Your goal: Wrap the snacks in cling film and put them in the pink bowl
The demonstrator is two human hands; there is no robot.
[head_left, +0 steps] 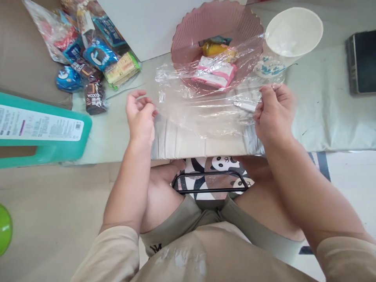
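Observation:
A crinkled sheet of clear plastic film, possibly a bag, stretches between my two hands over the front of the table. My right hand pinches its right side, with a narrow white strip sticking out beside the fingers. At the film's left corner, my left hand has its fingers curled, with thumb and fingertips pinched at the edge. Behind the film stands a pink ribbed bowl. Inside it lie a pink-and-white packet and a yellow packet, partly veiled by the film.
A white paper cup stands right of the bowl, with a dark phone-like device farther right. Wrapped snacks lie at the back left. A teal labelled container is at the left, and a black metal bar crosses between my legs.

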